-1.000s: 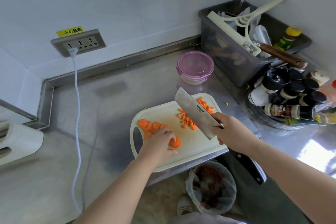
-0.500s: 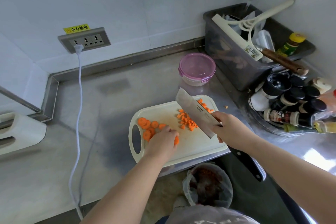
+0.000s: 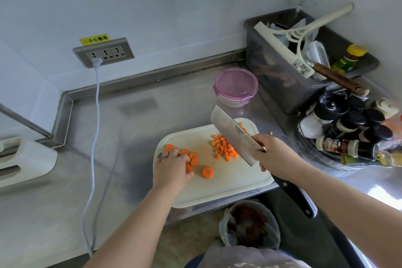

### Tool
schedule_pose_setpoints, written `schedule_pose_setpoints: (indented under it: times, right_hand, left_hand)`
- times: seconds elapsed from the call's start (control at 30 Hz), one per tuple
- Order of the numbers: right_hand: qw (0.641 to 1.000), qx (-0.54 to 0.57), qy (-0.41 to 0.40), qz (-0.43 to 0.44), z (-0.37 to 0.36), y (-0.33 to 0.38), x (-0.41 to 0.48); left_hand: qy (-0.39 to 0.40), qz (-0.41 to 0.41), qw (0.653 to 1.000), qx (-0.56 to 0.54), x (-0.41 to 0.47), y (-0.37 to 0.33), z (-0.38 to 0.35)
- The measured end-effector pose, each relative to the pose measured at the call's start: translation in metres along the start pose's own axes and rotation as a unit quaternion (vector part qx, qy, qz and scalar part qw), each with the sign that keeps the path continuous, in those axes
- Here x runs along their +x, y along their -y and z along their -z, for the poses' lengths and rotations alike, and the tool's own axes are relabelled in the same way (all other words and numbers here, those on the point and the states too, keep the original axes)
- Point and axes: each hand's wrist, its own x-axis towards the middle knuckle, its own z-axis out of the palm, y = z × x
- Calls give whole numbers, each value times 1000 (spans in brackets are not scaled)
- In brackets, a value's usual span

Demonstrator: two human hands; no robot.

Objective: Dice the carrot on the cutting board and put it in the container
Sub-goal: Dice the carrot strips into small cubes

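Yellow socket sticker reads 小心触电. Fingers of your right hand wrap the steel cleaver, your left hand holds round orange carrot slices, small dice nearby.

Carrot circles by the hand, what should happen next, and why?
Probably line up the round slices under the left hand for cutting: they are whole, the cleaver in the right hand is raised, and only the other pile is diced.

Left hand clutching orange carrot rounds on a white plastic cutting board, right hand holding a broad steel cleaver tilted over small orange carrot dice, round pink-lidded plastic container sitting closed beyond the board.
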Motion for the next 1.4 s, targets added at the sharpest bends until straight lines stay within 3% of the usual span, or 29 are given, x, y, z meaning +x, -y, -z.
schedule_pose_setpoints:
  times: [0.27,0.5,0.77,1.17,1.4]
  right_hand:
    - [1000,18,-7,-3,3,-5,-5]
    - [1000,24,-4,-9,0,-6,-6]
    - [1000,24,4,-14,-3,-7,-7]
    - [1000,24,9,-16,-4,-7,-8]
    - [999,28,8,-20,-6,-9,-8]
  left_hand:
    - [-5,-4,1000,-3,0,-1,8]
    - [9,-118,991,-61,-8,-30,10]
    - [45,-73,996,-36,-19,-18,1]
    - [31,-132,991,11,-6,-47,4]
    - [59,-92,991,-83,-8,-9,12]
